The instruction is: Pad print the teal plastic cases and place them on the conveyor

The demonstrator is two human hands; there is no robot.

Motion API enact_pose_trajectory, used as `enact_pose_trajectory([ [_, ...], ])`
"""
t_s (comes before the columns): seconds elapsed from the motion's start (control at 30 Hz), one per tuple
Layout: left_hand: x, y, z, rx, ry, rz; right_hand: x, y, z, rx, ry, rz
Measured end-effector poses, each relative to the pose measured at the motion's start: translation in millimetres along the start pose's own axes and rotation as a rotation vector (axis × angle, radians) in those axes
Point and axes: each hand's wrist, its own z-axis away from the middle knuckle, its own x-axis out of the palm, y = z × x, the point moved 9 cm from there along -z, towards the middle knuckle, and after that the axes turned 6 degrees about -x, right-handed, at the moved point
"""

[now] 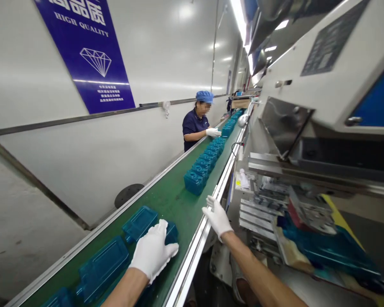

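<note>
My left hand [154, 252], in a white glove, is over the near part of the green conveyor belt [169, 202]. Its thumb stands out from the stretched fingers, which partly cover a translucent blue plastic container [171, 233]; whether they touch it I cannot tell. Just left of the hand lies another blue container [141, 222], with a larger-looking one [104, 267] nearer to me. White-gloved as well, my right hand [217, 216] is at the belt's metal side rail [196, 243], its fingers extended and holding nothing.
Farther along, a row of blue containers [196, 179] runs up the belt. A co-worker [196, 125] in a blue cap stands left of it, a gloved hand by the row. At right are a large machine [329, 85] and metal fixtures holding a blue plastic piece [335, 249].
</note>
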Motion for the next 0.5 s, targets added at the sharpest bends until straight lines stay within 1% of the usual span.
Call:
enact_pose_trajectory([
  [0.03,0.8,1,0,-0.005,-0.007,-0.028,-16,-7,24,0.007,-0.03,-0.048],
  [0.07,1.7,2,0,0.003,-0.01,-0.067,-37,-15,50,0.002,-0.054,-0.08],
  [0.1,2.6,2,-1,0.01,-0.012,-0.105,-64,-24,75,-0.01,-0.05,-0.079],
  [0.13,2.8,1,-3,0.007,-0.018,-0.135,-97,-34,100,-0.034,-0.012,-0.044],
  [0.2,-1.5,-3,-8,-0.03,-0.041,-0.146,-172,-65,148,-0.227,0.163,0.227],
  [0.23,-6.0,-2,-10,-0.038,-0.06,-0.111,-205,-78,168,-0.32,0.257,0.387],
  [0.27,-12.0,4,-11,-0.027,-0.084,-0.05,-231,-89,185,-0.407,0.34,0.561],
  [0.3,-19.1,15,-9,0.001,-0.111,0.03,-249,-95,196,-0.471,0.398,0.726],
  [0.33,-27.5,30,-5,0.042,-0.131,0.11,-260,-96,200,-0.516,0.424,0.883],
  [0.4,-47.0,70,10,0.124,-0.116,0.211,-264,-90,188,-0.582,0.403,1.141],
  [0.43,-57.3,92,18,0.164,-0.068,0.209,-262,-85,176,-0.606,0.373,1.225],
  [0.47,-67.3,118,28,0.217,0.003,0.182,-260,-80,162,-0.618,0.336,1.269],
  [0.5,-76.8,146,39,0.3,0.097,0.141,-260,-76,149,-0.609,0.298,1.271],
])
